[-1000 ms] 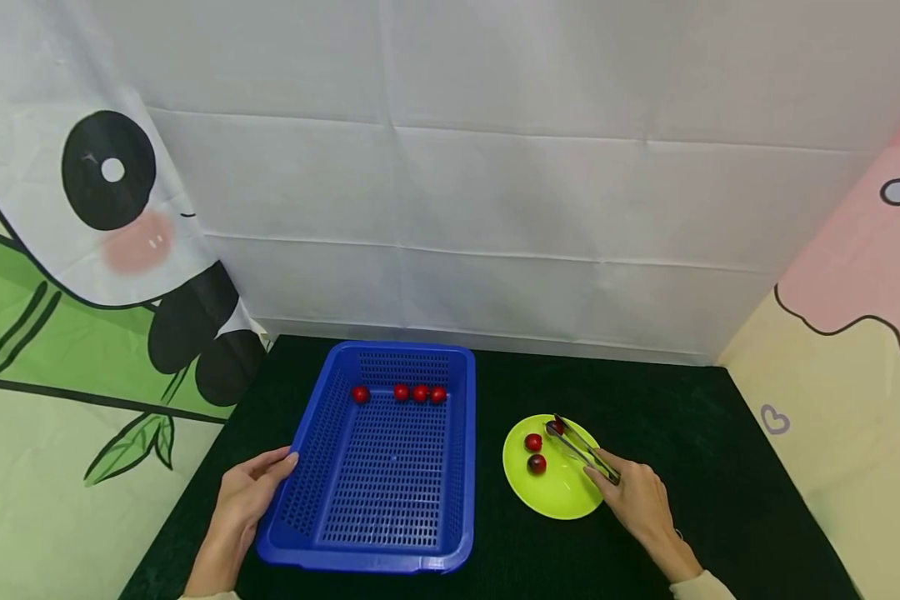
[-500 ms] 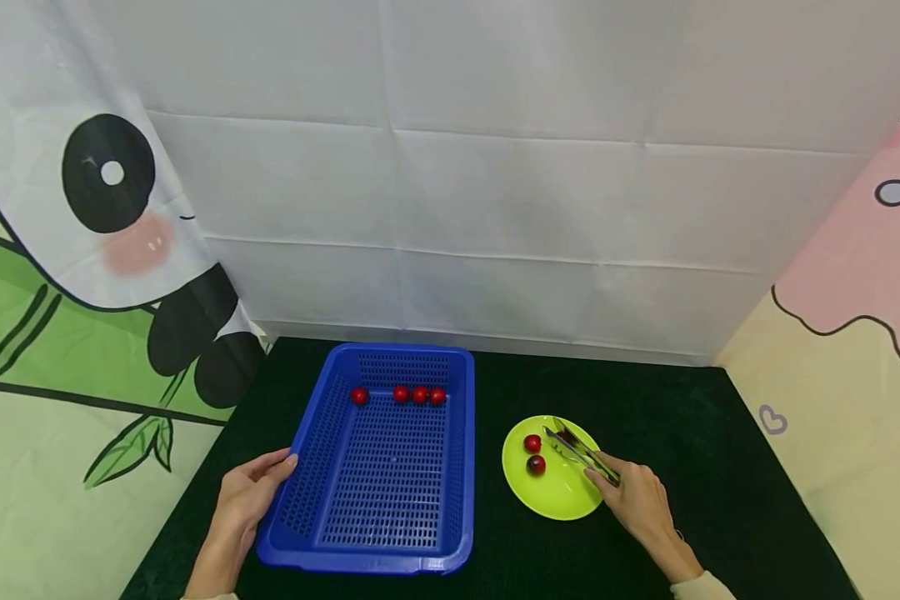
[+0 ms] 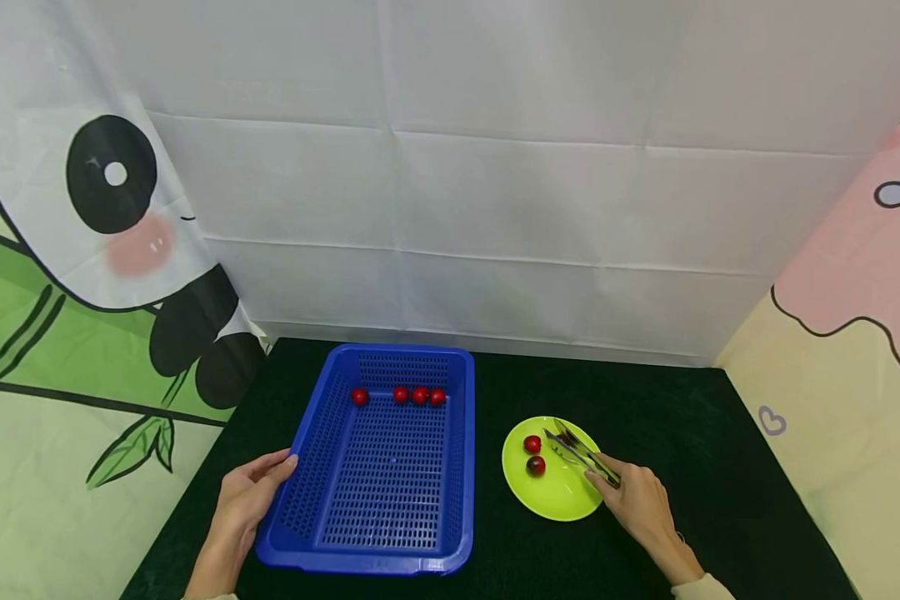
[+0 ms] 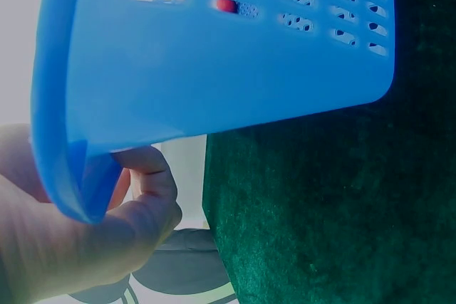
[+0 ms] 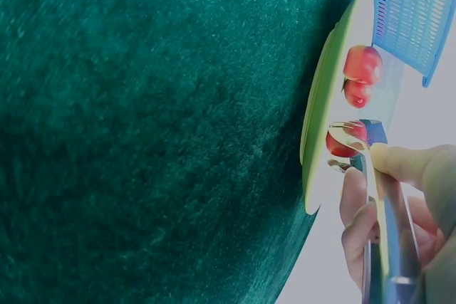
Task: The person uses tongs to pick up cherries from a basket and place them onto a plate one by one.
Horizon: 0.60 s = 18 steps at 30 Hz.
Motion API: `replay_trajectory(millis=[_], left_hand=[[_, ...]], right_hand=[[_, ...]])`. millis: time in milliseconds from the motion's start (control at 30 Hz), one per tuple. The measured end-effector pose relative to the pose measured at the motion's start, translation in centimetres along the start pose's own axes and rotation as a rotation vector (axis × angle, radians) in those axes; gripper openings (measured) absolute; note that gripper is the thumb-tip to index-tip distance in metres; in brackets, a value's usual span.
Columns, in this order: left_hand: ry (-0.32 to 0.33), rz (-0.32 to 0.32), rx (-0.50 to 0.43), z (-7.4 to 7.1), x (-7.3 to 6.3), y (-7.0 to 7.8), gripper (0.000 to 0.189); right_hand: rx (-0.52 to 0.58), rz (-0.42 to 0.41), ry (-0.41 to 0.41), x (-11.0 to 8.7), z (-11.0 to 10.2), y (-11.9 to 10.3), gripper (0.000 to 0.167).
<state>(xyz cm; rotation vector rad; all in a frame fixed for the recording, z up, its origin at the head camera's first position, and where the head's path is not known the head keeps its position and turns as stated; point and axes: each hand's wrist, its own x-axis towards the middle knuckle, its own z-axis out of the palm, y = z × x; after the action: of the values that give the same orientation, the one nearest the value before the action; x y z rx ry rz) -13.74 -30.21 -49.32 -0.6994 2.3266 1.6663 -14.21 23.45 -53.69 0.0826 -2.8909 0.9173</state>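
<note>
My left hand (image 3: 249,493) grips the left rim of a blue perforated plastic basket (image 3: 461,467), with the thumb over the edge; in the left wrist view the curled fingers (image 4: 153,176) show under the rim. Several red cherry tomatoes (image 3: 401,394) lie toward the basket's far end. My right hand (image 3: 637,497) holds metal tongs (image 3: 588,458) low over a lime-green plate (image 3: 555,504). Between the tong tips sits a dark red cherry tomato (image 5: 342,144), mostly covered by them in the head view. Two other tomatoes (image 3: 536,466) rest on the plate's left half.
A dark green cloth (image 3: 682,417) covers the table, and the plate stands right of the basket with a strip of cloth between. White sheeting (image 3: 495,208) hangs behind; printed cartoon cloths hang at both sides.
The tong tips have shifted slightly over the far part of the plate, and the tomato there is now more hidden by them. My left hand and the basket stay where they were.
</note>
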Motion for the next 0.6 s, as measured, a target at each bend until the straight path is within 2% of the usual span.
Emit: replay_trajectory(millis=[367, 600], left_hand=[[-0.004, -0.018, -0.012, 0.0, 0.0, 0.0, 0.070], [-0.001, -0.009, -0.012, 0.1, 0.0, 0.1, 0.069]], right_hand=[[-0.004, -0.026, 0.026, 0.0, -0.9, -0.8, 0.042], [0.012, -0.082, 0.069, 0.1, -1.6, -1.2, 0.039]])
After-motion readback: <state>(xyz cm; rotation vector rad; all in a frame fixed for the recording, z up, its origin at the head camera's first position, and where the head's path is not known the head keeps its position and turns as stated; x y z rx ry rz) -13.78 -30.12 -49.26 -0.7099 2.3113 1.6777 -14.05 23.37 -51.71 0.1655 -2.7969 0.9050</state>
